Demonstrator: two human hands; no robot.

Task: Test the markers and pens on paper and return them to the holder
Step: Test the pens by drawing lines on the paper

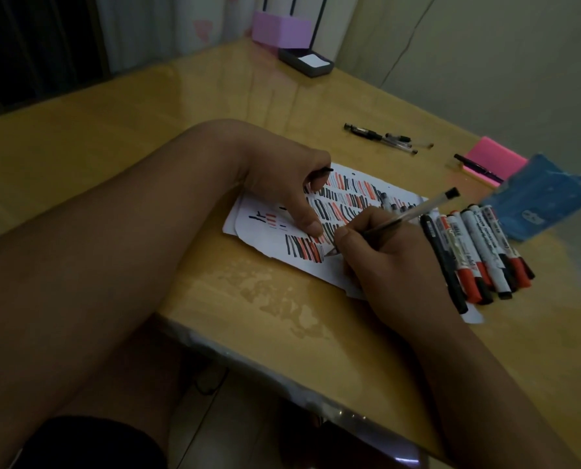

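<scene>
Wooden and glossy, the table [113, 147] filled most of the view, with one corner toward the person. On it lay a white sheet of paper [316, 267], ragged at the edges and crowded with short black and red strokes. The left hand [292, 184] rested on the upper part of the sheet, one finger stretched out and pressing it down, the others curled in. The right hand [394, 258] lay on the lower right part of the paper, closed in a writing grip. Just beside that hand, a bunch of markers [478, 252] with red and black caps lay side by side, partly on the sheet's right edge. A blue pouch [539, 198] sat past them, touching a pink pad [495, 157] that had a black pen [475, 167] lying across it. At the far end stood a pink box [282, 28] and, against it, a dark tray [306, 62]. A few loose pens [380, 138] lay beyond the paper, well apart from the markers. The right hand's thumb and fingers held a clear pen [407, 214], its tip touching the sheet beside the lowest row of strokes. The left hand's curled fingers held a black cap [328, 169].
</scene>
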